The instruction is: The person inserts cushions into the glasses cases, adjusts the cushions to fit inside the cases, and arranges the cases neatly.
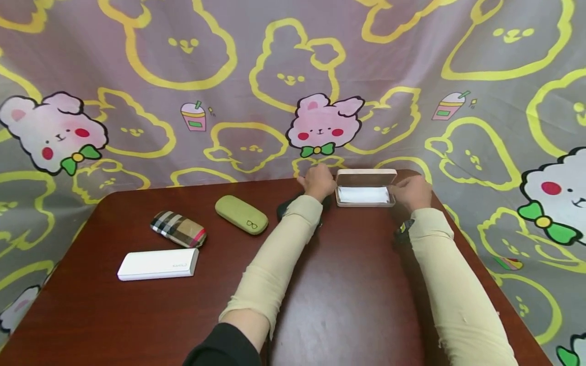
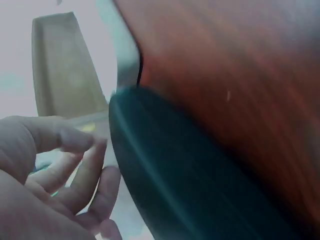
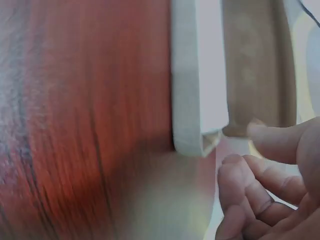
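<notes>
A hinged glasses case (image 1: 365, 205) stands with its lid (image 1: 366, 176) up at the back right. Folded white cloth or paper (image 1: 363, 195) fills its base. At the left end of this case is my left hand (image 1: 319, 181); its fingers (image 2: 92, 170) are loosely bent, and nothing shows between them. My right hand (image 1: 414, 193) is at the opposite end, thumb (image 3: 275, 142) right at the lid's corner, other fingers bent below it and apart from the thumb. Under the left wrist lies a dark case (image 2: 165, 160), partly hidden by the sleeve in the head view.
Left of the arms lie an olive-green glasses case (image 1: 241, 214), a plaid case (image 1: 178, 229) and a white oblong case (image 1: 157, 264). The brown table (image 1: 357, 305) ends at the back against a patterned curtain (image 1: 247, 101).
</notes>
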The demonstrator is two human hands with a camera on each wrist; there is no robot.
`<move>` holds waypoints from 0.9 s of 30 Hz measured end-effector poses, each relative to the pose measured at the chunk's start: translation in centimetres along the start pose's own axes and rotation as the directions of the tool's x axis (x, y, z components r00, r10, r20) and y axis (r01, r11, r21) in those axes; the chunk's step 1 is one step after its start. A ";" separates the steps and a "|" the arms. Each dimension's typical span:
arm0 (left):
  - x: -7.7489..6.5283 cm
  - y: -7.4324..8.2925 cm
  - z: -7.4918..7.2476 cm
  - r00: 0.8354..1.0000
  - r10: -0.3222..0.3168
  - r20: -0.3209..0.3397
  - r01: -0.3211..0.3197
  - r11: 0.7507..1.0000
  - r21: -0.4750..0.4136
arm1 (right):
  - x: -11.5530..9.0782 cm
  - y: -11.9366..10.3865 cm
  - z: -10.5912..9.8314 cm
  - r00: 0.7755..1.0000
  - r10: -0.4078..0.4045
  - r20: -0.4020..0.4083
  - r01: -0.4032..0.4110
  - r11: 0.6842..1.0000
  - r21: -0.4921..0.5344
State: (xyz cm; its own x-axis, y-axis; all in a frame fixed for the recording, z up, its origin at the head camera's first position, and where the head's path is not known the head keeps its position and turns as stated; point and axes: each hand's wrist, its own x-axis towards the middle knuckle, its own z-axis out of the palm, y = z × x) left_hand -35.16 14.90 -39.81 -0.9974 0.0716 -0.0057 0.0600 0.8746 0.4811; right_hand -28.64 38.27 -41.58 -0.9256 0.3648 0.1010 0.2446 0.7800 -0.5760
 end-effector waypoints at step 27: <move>1.5 -2.1 -0.7 0.894 0.062 0.444 0.130 0.913 -0.388 | 0.2 -1.0 -0.4 0.883 0.287 0.373 -0.428 0.818 0.384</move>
State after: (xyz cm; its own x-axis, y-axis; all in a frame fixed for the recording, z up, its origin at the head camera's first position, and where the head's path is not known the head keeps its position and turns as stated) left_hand -36.78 12.88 -40.22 -0.8705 0.3307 -0.3644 -0.0898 0.6213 0.7784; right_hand -28.91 37.73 -40.63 -0.8544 0.3562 -0.3784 0.4853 0.2864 -0.8261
